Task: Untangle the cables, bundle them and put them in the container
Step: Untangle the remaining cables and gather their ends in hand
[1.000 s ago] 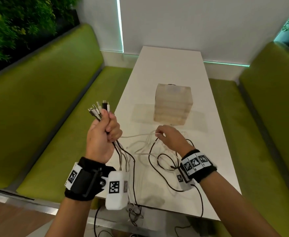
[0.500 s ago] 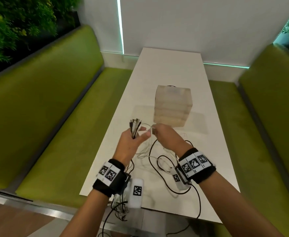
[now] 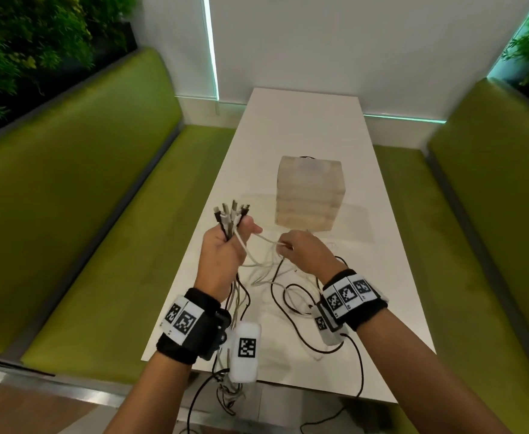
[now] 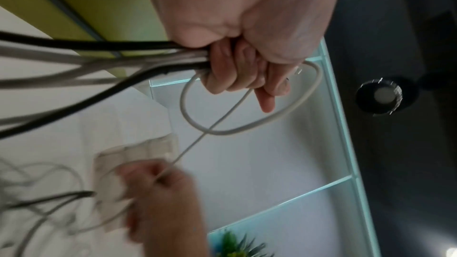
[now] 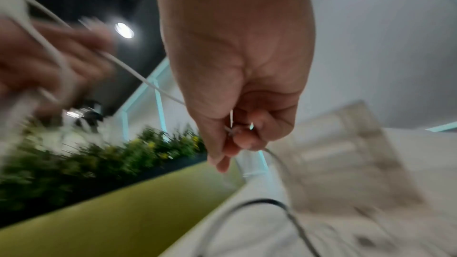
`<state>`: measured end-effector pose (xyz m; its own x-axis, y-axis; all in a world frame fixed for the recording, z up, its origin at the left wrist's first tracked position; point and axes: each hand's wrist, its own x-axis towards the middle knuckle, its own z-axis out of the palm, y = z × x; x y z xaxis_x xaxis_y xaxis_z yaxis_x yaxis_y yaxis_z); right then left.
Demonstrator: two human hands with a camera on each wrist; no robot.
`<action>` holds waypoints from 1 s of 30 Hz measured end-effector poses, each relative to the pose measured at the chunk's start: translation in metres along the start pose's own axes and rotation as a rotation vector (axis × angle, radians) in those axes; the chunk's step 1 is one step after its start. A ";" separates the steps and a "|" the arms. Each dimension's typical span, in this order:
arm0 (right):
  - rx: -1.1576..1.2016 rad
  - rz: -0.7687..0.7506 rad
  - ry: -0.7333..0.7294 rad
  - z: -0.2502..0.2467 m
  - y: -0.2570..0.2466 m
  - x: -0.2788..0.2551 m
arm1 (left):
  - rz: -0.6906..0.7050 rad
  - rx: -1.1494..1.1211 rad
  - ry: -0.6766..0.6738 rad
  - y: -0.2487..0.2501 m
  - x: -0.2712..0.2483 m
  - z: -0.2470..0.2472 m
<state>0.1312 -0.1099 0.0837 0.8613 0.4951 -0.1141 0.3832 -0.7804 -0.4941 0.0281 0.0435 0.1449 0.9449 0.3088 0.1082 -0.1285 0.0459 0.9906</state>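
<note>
My left hand (image 3: 225, 245) grips a bunch of black and white cables (image 3: 230, 219) in a fist above the table's left edge, plug ends sticking up. In the left wrist view the cables (image 4: 99, 56) run out of the fist (image 4: 237, 69), and one white cable forms a loop (image 4: 247, 105). My right hand (image 3: 291, 249) pinches a thin white cable (image 3: 264, 239) stretched from the left fist; the pinch (image 5: 237, 132) shows in the right wrist view. Loose black and white cables (image 3: 288, 296) lie tangled on the table. The pale translucent container (image 3: 308, 192) stands behind both hands.
The white table (image 3: 304, 126) runs away from me between two green benches (image 3: 85, 198) (image 3: 491, 214). Cable ends (image 3: 225, 396) hang over the near table edge. Plants (image 3: 22, 42) line the upper left wall.
My left hand came in from over the left bench towards the right hand, then lifted slightly with the plug ends fanned out. The right hand now pinches a white cable stretched taut between both hands.
</note>
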 end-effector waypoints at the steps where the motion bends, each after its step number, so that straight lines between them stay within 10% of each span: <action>1: 0.045 0.021 0.007 0.003 0.006 0.002 | 0.009 -0.034 0.010 0.002 0.000 -0.003; 16: 0.174 0.181 0.147 0.018 0.049 0.016 | 0.193 -0.345 0.123 0.055 -0.007 -0.042; 30: 0.353 -0.209 0.201 -0.018 -0.008 -0.010 | 0.003 0.469 -0.081 -0.039 0.029 0.010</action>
<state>0.1254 -0.1155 0.1043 0.8383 0.5174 0.1719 0.4491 -0.4765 -0.7559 0.0634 0.0413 0.1102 0.9676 0.2323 0.0984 0.0014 -0.3948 0.9188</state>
